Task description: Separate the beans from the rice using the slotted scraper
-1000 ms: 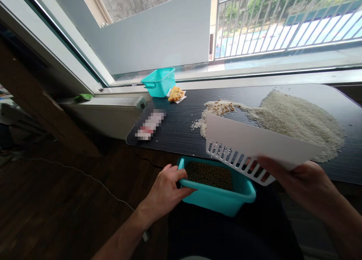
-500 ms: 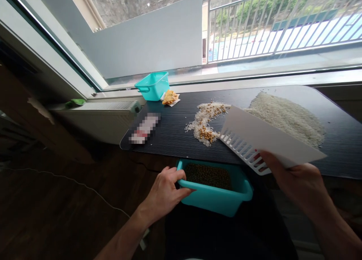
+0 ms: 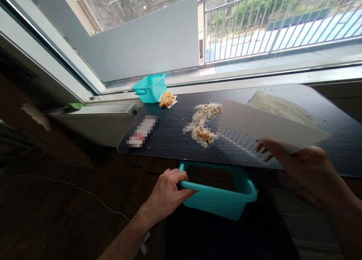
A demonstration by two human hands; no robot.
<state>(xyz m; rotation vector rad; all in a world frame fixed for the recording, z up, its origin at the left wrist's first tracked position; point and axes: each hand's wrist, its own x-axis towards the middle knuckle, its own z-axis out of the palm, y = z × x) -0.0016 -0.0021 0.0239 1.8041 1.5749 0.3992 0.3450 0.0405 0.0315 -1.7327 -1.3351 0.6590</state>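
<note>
My left hand (image 3: 167,192) grips the left rim of a turquoise tub (image 3: 223,202) that sits on my lap below the table edge, with dark green beans (image 3: 211,176) inside it. My right hand (image 3: 304,169) is closed on a white slotted basket (image 3: 266,130), tilted above the dark table (image 3: 169,139). On the table lies a small heap of rice mixed with yellow beans (image 3: 203,123), just left of the basket. A larger pile of white rice (image 3: 278,107) lies behind the basket, partly hidden by it.
A second turquoise tub (image 3: 149,87) stands at the table's far left corner with a yellow cloth (image 3: 167,99) beside it. A blurred flat packet (image 3: 141,131) lies near the left edge. A white radiator (image 3: 96,116) stands left of the table. A window runs along the far side.
My right hand has carried the white basket rightward and slightly up, uncovering the mixed heap of rice and yellow beans. My left hand has kept its hold on the tub.
</note>
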